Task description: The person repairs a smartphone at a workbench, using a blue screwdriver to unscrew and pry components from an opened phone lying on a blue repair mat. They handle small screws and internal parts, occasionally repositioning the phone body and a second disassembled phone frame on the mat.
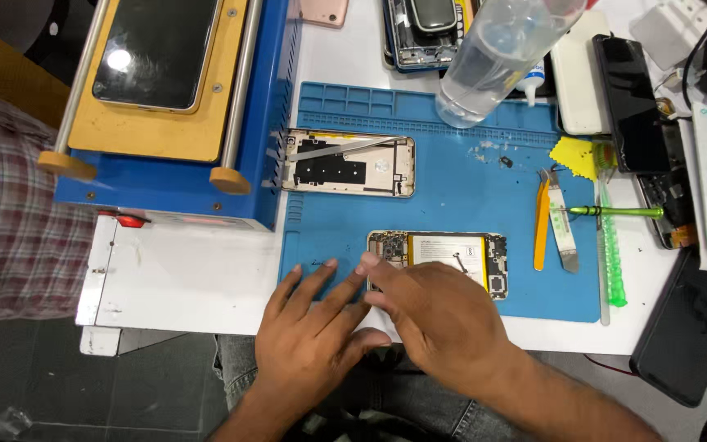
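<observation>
An opened phone (452,250) with its battery and circuit boards exposed lies near the front edge of a blue work mat (452,164). My right hand (439,315) rests on the phone's left end, fingers extended and pressing down. Beside it, my left hand (308,336) lies flat on the mat with its fingers spread, holding nothing. A gold phone frame (347,162) with a thin metal strip across it lies further back on the mat.
A blue and yellow screen-separator machine (165,98) with a phone on it stands at the left. A clear plastic bottle (497,53) is at the back. An orange pry tool (542,225), metal blade, green screwdrivers (615,211) and several phones lie at the right.
</observation>
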